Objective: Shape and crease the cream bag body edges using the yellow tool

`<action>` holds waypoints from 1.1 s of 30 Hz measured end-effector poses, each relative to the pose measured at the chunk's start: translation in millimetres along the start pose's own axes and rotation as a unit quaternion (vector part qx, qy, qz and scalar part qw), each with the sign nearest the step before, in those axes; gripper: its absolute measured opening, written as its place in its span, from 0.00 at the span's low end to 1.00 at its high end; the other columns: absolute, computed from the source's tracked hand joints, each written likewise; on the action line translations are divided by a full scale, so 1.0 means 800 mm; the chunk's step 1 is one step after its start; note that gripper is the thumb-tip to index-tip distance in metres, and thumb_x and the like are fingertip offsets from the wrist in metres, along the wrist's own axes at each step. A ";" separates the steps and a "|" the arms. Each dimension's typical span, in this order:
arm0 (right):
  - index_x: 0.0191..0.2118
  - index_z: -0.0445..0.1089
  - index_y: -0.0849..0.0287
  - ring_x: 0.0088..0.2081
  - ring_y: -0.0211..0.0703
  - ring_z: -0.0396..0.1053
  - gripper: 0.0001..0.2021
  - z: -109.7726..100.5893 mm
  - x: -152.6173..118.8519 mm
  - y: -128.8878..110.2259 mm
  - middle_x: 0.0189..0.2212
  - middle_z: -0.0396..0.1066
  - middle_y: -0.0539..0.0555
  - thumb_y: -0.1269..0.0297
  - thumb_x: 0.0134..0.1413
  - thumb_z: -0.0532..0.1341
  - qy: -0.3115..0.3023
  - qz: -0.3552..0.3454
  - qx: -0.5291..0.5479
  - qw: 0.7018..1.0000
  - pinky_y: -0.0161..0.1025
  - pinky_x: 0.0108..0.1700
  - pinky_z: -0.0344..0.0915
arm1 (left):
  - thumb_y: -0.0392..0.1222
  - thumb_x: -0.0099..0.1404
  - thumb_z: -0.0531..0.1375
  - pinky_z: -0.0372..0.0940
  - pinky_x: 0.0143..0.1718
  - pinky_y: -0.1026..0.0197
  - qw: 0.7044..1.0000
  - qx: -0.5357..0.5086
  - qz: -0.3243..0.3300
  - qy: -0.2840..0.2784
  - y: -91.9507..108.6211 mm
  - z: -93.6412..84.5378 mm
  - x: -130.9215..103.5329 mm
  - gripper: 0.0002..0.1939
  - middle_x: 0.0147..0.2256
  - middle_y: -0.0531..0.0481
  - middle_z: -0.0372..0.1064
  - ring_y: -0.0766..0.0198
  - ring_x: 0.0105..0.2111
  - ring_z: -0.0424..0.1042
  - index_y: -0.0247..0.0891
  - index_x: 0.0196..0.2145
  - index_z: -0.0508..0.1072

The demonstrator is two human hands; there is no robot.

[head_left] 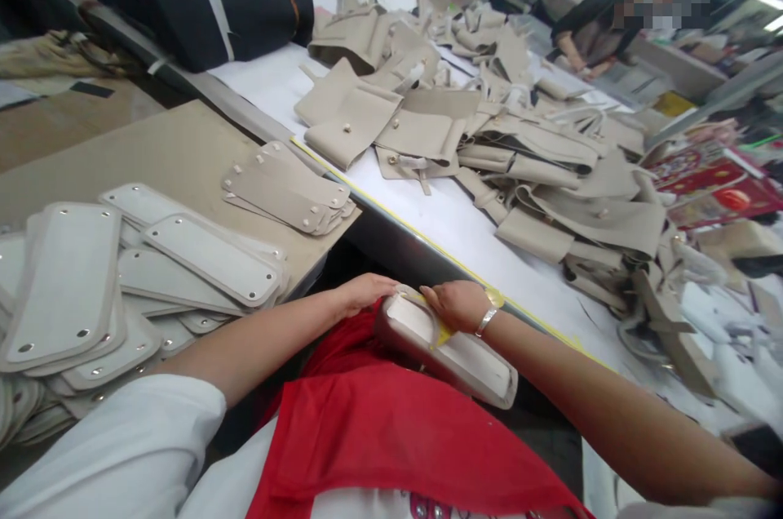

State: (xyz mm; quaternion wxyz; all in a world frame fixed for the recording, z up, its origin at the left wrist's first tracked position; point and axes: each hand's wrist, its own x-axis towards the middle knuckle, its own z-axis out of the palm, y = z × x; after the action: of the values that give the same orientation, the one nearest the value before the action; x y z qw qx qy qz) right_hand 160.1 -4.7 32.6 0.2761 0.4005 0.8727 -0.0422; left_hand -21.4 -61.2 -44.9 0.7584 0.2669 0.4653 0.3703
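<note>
A beige leather bag piece [471,368] with a pale stiff panel on its face lies slanted over my lap, above the red apron. My left hand [367,290] is closed, its fingertips pinching the far end of this piece. Close beside it, my right hand [458,305] has its fingers curled over the same end. A strip of yellow tape [444,331] runs from under the right hand onto the piece, and some yellow also shows near the wrist. What exactly the right fingertips grip is partly hidden. A bracelet sits on the right wrist.
Pale-backed base panels with metal studs [67,282] lie piled on the board at left, near a smaller stack of beige panels [287,184]. Beige bag bodies [422,123] heap across the white table [391,197]. Behind are a black roll [201,5] and a person [587,37].
</note>
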 end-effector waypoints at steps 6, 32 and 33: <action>0.32 0.73 0.59 0.34 0.48 0.70 0.33 0.016 -0.032 0.021 0.32 0.74 0.61 0.47 0.60 0.35 0.001 0.084 0.122 0.989 0.38 0.33 0.59 | 0.33 0.49 0.61 0.62 0.27 0.66 0.999 0.024 -0.043 0.007 0.015 -0.001 -0.006 0.12 0.31 0.47 0.74 0.66 0.28 0.68 0.33 0.34 0.77; 0.33 0.68 0.60 0.21 0.35 0.64 0.11 0.085 -0.115 -0.090 0.22 0.69 0.48 0.57 0.51 0.57 0.046 0.084 0.717 0.690 0.31 0.21 0.60 | 0.69 0.59 0.37 0.64 0.35 0.58 0.994 -0.028 -0.029 -0.099 -0.006 0.031 -0.021 0.38 0.47 0.45 0.65 0.59 0.36 0.69 0.45 0.58 0.56; 0.34 0.67 0.60 0.20 0.35 0.65 0.10 0.084 -0.111 -0.098 0.23 0.70 0.48 0.59 0.52 0.57 0.010 0.090 0.757 0.648 0.30 0.20 0.62 | 0.69 0.59 0.36 0.63 0.38 0.57 0.993 -0.045 -0.026 -0.102 -0.006 0.031 -0.021 0.38 0.48 0.44 0.65 0.58 0.38 0.69 0.43 0.58 0.55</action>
State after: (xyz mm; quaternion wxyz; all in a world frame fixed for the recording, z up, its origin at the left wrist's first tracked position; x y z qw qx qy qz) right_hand 180.4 -137.6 9.8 -0.1294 0.5470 0.5001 -0.6588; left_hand -2.7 -79.4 -29.5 0.8224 0.2567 0.3749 0.3423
